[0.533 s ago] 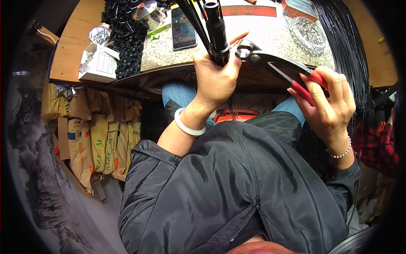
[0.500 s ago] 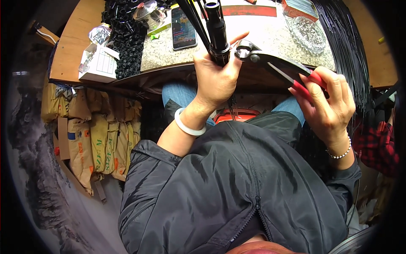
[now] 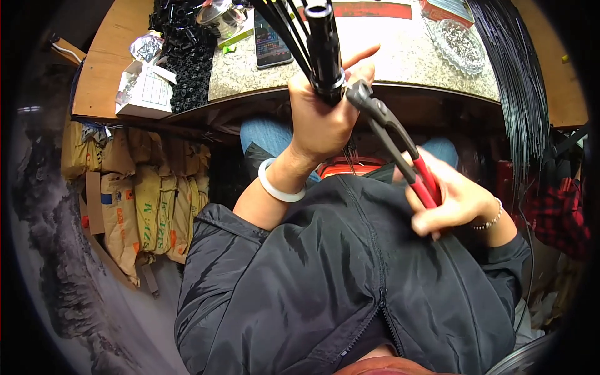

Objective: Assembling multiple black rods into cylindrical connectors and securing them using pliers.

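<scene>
My left hand [image 3: 317, 125] is wrapped round a black umbrella frame [image 3: 324, 53], its open-ended tube pointing up and away from me. Thin black rods [image 3: 282, 31] fan out from the tube to the upper left. What looks like a thin wire ring circles the tube near my left thumb. My right hand [image 3: 456, 199], slightly blurred, grips the red handles of end-cutting pincers [image 3: 390, 134]. Their handles are close together, and the dark jaws meet the side of the tube at that ring. Exactly what lies between the jaws is too small to tell.
On the speckled tabletop [image 3: 247, 86] lie a phone [image 3: 273, 50] and a glass dish [image 3: 459, 49]. Many small black parts [image 3: 187, 69] are heaped at left beside a white box [image 3: 147, 90]. Long black rods [image 3: 515, 94] hang over the right edge. Sacks [image 3: 150, 206] stand lower left.
My right hand has swung down and toward my body, turning the pincers steeper. Their handles have come closer together and the jaws have turned against the ring. My left hand has hardly moved.
</scene>
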`<state>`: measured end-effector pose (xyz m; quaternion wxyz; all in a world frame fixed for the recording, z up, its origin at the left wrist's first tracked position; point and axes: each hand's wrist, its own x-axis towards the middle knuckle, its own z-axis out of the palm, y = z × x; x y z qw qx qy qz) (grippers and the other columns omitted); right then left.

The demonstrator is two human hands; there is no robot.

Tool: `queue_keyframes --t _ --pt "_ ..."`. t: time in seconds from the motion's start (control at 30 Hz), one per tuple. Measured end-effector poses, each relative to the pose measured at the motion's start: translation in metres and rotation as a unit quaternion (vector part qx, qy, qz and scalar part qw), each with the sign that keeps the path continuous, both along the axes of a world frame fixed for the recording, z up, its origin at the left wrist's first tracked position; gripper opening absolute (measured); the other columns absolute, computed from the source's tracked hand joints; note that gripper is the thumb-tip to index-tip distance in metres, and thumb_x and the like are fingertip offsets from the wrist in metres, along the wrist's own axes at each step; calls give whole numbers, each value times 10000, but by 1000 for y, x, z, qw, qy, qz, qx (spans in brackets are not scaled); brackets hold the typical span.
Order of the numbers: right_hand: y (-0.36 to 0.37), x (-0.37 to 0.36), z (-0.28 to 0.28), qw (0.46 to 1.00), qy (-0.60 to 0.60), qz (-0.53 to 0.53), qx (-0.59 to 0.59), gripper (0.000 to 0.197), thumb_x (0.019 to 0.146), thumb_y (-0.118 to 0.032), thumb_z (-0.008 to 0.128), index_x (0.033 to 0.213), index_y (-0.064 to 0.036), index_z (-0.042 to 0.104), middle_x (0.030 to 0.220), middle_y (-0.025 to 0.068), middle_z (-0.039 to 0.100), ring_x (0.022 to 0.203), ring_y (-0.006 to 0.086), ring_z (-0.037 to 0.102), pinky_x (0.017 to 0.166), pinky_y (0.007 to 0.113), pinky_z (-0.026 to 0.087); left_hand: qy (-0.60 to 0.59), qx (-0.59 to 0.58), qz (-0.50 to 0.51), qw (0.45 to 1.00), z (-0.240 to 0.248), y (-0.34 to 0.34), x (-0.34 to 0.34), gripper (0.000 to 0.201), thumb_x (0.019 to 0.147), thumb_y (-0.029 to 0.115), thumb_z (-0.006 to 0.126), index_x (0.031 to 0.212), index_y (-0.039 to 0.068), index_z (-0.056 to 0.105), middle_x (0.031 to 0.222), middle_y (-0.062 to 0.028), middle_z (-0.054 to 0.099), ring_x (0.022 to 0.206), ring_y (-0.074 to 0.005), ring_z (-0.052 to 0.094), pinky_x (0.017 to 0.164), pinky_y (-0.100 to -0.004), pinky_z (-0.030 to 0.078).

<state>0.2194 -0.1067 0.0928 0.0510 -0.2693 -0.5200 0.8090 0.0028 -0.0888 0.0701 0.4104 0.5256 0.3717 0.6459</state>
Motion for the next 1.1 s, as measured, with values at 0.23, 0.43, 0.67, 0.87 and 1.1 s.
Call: queue_keyframes --t 0.23,0.43,0.67,0.87,1.1 --pt "-5 7 13 992 -69 -100 21 493 639 92 612 1114 45 492 611 97 568 429 154 533 442 237 442 30 87 -25 995 -8 6 -1 270 887 49 551 1119 -87 582 565 66 445 440 3 338 411 -174 227" --pt "-6 0 -13 886 -30 -147 439 662 682 50 673 1267 10 366 858 107 550 672 149 567 546 286 451 44 -4 -2 999 -3 -2 4 257 881 35 553 1110 -75 594 544 70 436 424 6 331 399 -184 211" --pt "1 3 0 998 19 -10 -51 618 623 40 722 1165 31 425 715 70 575 583 117 583 526 205 455 30 13 -20 999 -6 0 7 257 869 8 547 1107 -79 595 566 73 440 440 7 345 398 -171 226" --pt "-1 7 -13 901 -36 -55 429 591 854 -88 548 1374 9 284 954 67 510 870 144 502 796 286 429 21 -57 -12 998 -5 -4 8 261 855 -28 526 1101 -78 598 562 65 446 421 4 338 383 -175 225" --pt "3 5 -18 949 -17 -89 303 383 945 -179 447 1286 -9 403 842 61 543 710 118 496 676 240 419 10 -37 0 999 -12 -1 9 270 841 -23 532 1092 -109 585 583 43 471 434 -2 362 379 -171 244"
